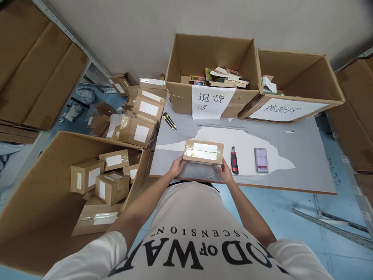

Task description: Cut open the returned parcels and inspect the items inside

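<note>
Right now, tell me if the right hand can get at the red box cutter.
Probably yes. The right hand rests on the taped parcel's right end, and the red box cutter lies on the table just beside it, with nothing between them.

A red box cutter (234, 160) lies on the table (305, 163), with a yellow cutter (169, 121) near its far left corner. Two open labelled cartons (211, 74) stand along its back edge.
</note>
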Tool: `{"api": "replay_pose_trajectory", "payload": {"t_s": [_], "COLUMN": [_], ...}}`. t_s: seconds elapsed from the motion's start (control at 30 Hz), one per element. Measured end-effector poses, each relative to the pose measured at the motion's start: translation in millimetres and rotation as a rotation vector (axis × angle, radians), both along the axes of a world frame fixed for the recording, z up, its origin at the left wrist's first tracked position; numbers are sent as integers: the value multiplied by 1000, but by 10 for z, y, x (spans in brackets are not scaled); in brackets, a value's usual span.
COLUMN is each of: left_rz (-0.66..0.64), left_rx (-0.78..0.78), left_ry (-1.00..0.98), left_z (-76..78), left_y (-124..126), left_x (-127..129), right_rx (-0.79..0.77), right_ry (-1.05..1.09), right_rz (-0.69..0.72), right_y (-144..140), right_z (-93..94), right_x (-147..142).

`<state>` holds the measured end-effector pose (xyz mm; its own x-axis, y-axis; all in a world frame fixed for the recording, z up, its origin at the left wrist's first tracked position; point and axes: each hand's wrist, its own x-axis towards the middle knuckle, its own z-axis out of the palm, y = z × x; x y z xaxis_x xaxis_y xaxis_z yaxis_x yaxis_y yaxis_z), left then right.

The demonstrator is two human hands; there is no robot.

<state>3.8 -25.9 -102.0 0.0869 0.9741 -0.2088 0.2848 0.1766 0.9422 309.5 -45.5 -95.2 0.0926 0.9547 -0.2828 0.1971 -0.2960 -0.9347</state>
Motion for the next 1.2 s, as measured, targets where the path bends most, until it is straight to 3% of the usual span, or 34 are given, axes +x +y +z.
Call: {"api": "replay_pose_trajectory", "payload": {"t_s": [0.23, 0.43, 0.6, 0.7, 0.93, 1.2], "left_rz": [33, 11, 36, 41, -16, 12], "left_rx": [-5, 36, 21, -18, -127, -184], "left_ry": [-33, 46, 209, 197, 2, -169], "left_z": [95, 435, 615, 557, 247, 141], "left_y": [50, 147, 194, 221, 239, 183], "left_x": [34, -24, -36, -26, -38, -48], "right_rx": [11, 87, -2, -25, -143, -225], "right_ry": [-128, -108, -229, -263, -280, -37], "right_rz": [-11, 28, 32, 25, -24, -128], "right_y": [68, 163, 224, 272, 352, 337], "right_z": [108, 398, 560, 560, 410, 219], "right_x": [-60, -72, -88, -110, -115, -74]}}
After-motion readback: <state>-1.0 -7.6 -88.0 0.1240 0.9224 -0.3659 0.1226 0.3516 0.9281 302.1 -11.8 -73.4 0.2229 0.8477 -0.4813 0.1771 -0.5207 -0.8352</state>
